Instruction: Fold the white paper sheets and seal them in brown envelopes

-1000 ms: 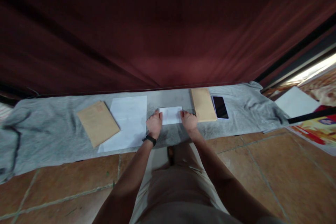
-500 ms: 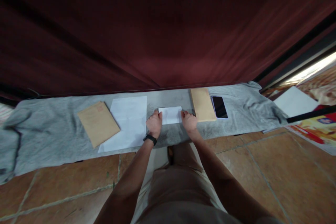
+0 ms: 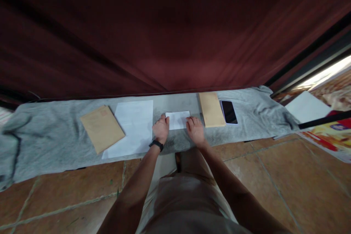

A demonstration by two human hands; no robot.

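Where the grey, soft-pile cloth [image 3: 63, 128] covers the long, narrow surface, a small, folded rectangle of plain white paper [image 3: 177, 120] lies flat between the hands. The left hand [image 3: 161, 129], fingers curled, has its thumb at the paper's left edge; the right hand [image 3: 195, 131], loosely bent, rests its fingertips on the right end. Whether either hand pinches or merely presses cannot be determined.

Left of the left hand lies a large, smooth white sheet [image 3: 134, 128], partly overlapped by a tilted tan paper envelope [image 3: 102, 128] bearing a faint reddish mark, illegible. Right of the right hand lie a tan rectangular paper envelope [image 3: 212, 109] and, just beside it, a dark-screened phone with a pale purple edge [image 3: 229, 112]. Red-and-yellow printed packaging [image 3: 333, 137], far right, carries a blue emblem; lettering unreadable.
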